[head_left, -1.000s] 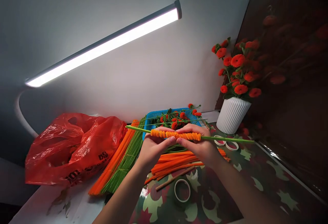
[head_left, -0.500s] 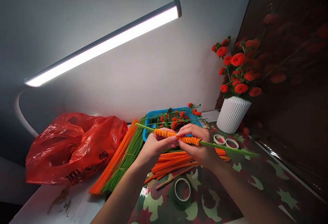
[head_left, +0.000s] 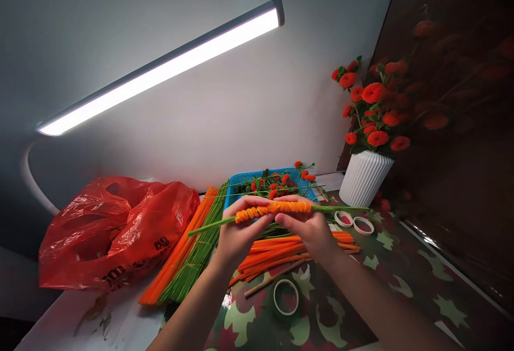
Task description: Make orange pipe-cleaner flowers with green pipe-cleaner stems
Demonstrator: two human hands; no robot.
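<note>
Between both hands I hold a green pipe cleaner [head_left: 211, 227] with an orange pipe cleaner coil [head_left: 293, 207] wound around its middle. My left hand [head_left: 233, 236] pinches the left part of the coil, thumb below and fingers behind. My right hand [head_left: 319, 230] grips the right part, its thumb under the coil. Green ends stick out past both hands. Beneath the hands lie loose orange pipe cleaners [head_left: 273, 254], partly hidden by them, and a thin brown stick [head_left: 273, 279]. A roll of green tape [head_left: 286, 297] sits nearer to me.
A red plastic bag [head_left: 116, 228] lies at the left, beside bundles of orange pipe cleaners [head_left: 176, 254] and green pipe cleaners [head_left: 196, 257]. Behind my hands is a blue basket [head_left: 236, 180] of orange flowers. Two white tape rolls [head_left: 363, 226] lie near a white vase [head_left: 365, 180]. A lamp [head_left: 160, 70] hangs above.
The green pipe cleaner has tilted: its left end has dropped and its right end has risen. My left hand has shifted slightly left, and both hands' fingers have changed position on the coil.
</note>
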